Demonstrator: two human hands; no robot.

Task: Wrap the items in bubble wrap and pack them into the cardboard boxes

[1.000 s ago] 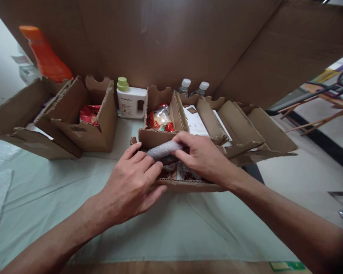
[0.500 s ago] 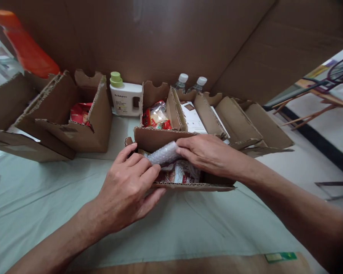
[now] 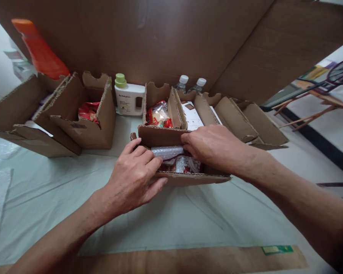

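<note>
The left hand [image 3: 134, 174] clasped the oblong brown cardboard box [image 3: 194, 179]; the right hand [image 3: 213, 142], grip unclear, needed gentleness on the silvery bubble-wrap roll [image 3: 168, 152] inside.

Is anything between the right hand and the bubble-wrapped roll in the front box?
Nothing visible: the right hand is at the right end of the roll, inside the box. Whether it grips the roll is unclear.

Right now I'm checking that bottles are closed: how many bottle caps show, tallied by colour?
Orange cap: 1
Green cap: 1
White caps: 2
Total: 4
</note>
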